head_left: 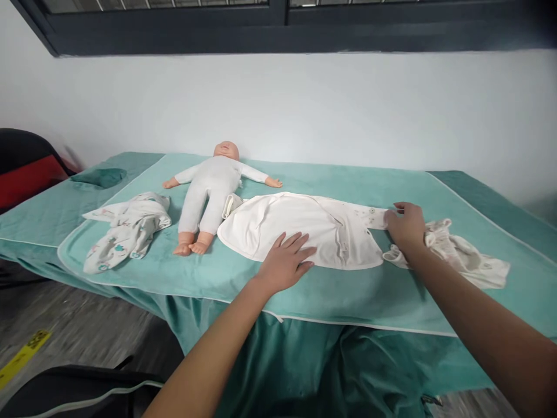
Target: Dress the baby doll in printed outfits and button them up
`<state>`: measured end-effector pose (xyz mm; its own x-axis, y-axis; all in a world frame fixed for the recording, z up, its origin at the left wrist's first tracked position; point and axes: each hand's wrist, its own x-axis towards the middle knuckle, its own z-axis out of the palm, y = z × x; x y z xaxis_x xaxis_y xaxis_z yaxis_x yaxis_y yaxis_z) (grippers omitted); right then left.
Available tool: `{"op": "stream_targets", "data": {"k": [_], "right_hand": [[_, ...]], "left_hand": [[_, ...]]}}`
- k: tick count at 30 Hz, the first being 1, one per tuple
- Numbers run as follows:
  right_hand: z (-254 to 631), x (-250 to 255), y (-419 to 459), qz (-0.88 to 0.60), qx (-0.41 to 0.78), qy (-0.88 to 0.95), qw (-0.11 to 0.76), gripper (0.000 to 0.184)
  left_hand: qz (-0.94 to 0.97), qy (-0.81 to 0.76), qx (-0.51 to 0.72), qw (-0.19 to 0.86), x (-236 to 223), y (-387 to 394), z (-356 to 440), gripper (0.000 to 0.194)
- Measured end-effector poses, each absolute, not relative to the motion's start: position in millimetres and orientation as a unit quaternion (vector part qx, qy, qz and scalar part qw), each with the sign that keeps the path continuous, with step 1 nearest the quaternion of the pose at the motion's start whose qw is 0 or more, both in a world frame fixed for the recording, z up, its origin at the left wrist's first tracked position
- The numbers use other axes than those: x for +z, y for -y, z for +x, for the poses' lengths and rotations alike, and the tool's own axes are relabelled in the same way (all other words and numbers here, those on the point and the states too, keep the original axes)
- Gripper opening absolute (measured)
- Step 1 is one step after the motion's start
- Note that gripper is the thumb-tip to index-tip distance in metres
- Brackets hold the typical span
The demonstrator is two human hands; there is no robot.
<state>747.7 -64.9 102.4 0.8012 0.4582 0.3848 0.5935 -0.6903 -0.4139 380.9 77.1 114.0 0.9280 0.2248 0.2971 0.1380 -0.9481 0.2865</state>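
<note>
A white baby garment [278, 223] lies spread across the green cover, with a narrow, small-patterned strip, perhaps a sleeve, reaching right. My left hand [285, 264] rests on its near edge, fingers spread and flat. At the strip's far end, my right hand [407, 225] has its fingers bent and closed on the garment's end; the fingertips are partly hidden. Left of the garment a baby doll [212, 186] in a white suit lies on its back, arms stretched out. Crumpled white clothing [467, 255] with a gathered edge lies just right of my right hand.
A bunched printed baby garment [130, 229] lies left of the doll. The green cover [339, 302] drapes over the front edge of the bed. A white wall [331, 110] stands behind, below a dark window frame [174, 32]. A black and red chair [30, 168] is at far left.
</note>
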Motion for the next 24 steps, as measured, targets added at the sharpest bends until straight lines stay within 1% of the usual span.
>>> {"op": "stream_targets", "data": {"k": [2,4,6,8,10,11,12,13,14,16,18,20,22,24], "right_hand": [[736.8,104.0,65.3,-0.901,-0.134,0.328,0.249,0.044],[726.2,108.6,65.6,-0.888,-0.122,0.376,0.234,0.039],[717.7,116.4,63.5,-0.878,-0.108,0.407,0.229,0.038],[710.5,126.6,55.0,-0.868,-0.102,0.426,0.233,0.039],[701.4,138.3,35.9,-0.855,-0.102,0.448,0.238,0.040],[694.9,144.3,21.8,-0.847,-0.099,0.462,0.243,0.040],[686.8,150.3,4.7,-0.839,-0.085,0.474,0.254,0.040],[676.8,156.1,-15.2,-0.830,-0.065,0.485,0.268,0.040],[665.4,161.8,-37.2,-0.818,-0.022,0.489,0.301,0.041],[640.4,172.3,-86.1,-0.793,0.082,0.485,0.359,0.046],[616.9,181.0,-138.2,-0.775,0.148,0.472,0.395,0.054],[599.8,186.5,-191.2,-0.767,0.188,0.463,0.403,0.060],[590.7,187.5,-243.9,-0.762,0.201,0.463,0.406,0.064],[588.4,183.8,-295.0,-0.760,0.198,0.466,0.408,0.067]], "left_hand": [[0.974,-0.088,0.164,0.129,115.6,-74.1,378.3,0.048],[0.972,-0.085,0.156,0.151,120.7,-69.7,373.6,0.049],[0.964,-0.081,0.131,0.216,130.1,-66.3,366.1,0.046],[0.937,-0.100,0.124,0.310,143.3,-67.1,355.7,0.040],[0.899,-0.148,0.176,0.373,158.5,-75.2,341.5,0.035],[0.881,-0.180,0.225,0.376,165.9,-82.3,332.7,0.033],[0.866,-0.214,0.279,0.354,172.6,-91.1,322.9,0.031],[0.856,-0.248,0.328,0.313,178.3,-101.3,311.9,0.030],[0.849,-0.284,0.364,0.258,182.4,-112.2,300.2,0.029],[0.840,-0.362,0.381,0.135,185.4,-132.8,275.9,0.029],[0.838,-0.429,0.336,0.034,181.5,-147.8,253.6,0.030],[0.837,-0.477,0.266,-0.031,173.1,-155.7,236.5,0.029],[0.837,-0.503,0.208,-0.056,164.5,-159.0,225.8,0.029],[0.837,-0.516,0.178,-0.046,159.0,-160.9,220.8,0.030]]}}
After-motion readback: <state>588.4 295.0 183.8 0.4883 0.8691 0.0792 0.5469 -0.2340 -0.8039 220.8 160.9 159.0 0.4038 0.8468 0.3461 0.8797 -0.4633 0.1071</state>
